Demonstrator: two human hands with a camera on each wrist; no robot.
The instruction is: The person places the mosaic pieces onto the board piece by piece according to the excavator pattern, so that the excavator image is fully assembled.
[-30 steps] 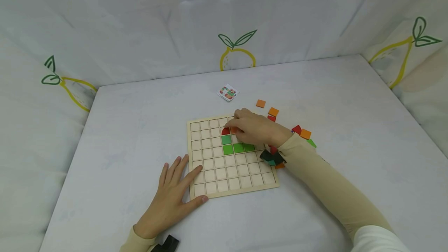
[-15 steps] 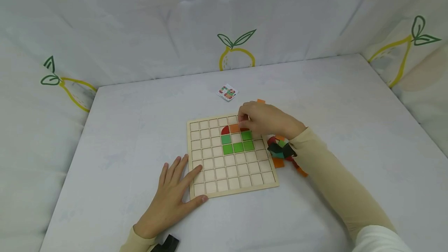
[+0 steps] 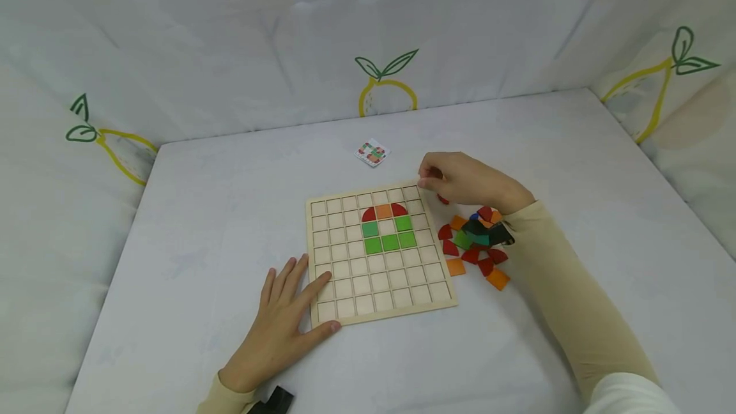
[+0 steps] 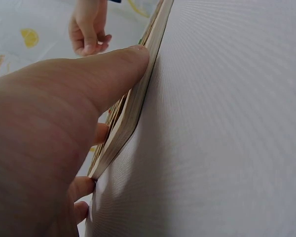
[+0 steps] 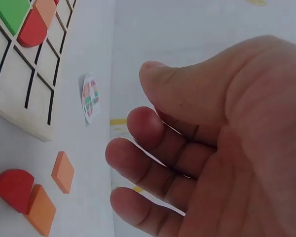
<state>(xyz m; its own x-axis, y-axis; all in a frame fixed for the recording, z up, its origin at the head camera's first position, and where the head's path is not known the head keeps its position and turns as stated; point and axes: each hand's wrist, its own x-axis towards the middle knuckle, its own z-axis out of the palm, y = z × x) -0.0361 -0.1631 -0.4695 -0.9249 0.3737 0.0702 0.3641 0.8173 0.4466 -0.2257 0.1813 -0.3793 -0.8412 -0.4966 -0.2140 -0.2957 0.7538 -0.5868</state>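
Observation:
A wooden grid board [image 3: 385, 315] lies on the table. Green square tiles [image 3: 390, 243], an orange square tile [image 3: 383, 211] and two red rounded tiles [image 3: 399, 209] form a ring in its cells. My left hand [image 3: 282, 324] rests on the board's left edge with fingers spread, and the left wrist view shows its thumb [image 4: 121, 69] along the wooden side. Just off the far right corner is my right hand [image 3: 474, 179], fingers loosely bent. The right wrist view shows nothing between its thumb [image 5: 182, 86] and fingers. Below it lie a red tile [image 5: 14, 190] and an orange tile [image 5: 40, 211].
A small pattern card [image 3: 372, 153] lies beyond the board. Loose tiles, including an orange one [image 3: 498, 279] and a red one [image 3: 471, 255], are scattered at the board's right side. A white cloth [image 3: 230, 37] with lemon drawings hangs around the table.
My right hand has left the board, moving right and away from me past its far corner. A red tile now shows right of the orange one. The left hand has not moved.

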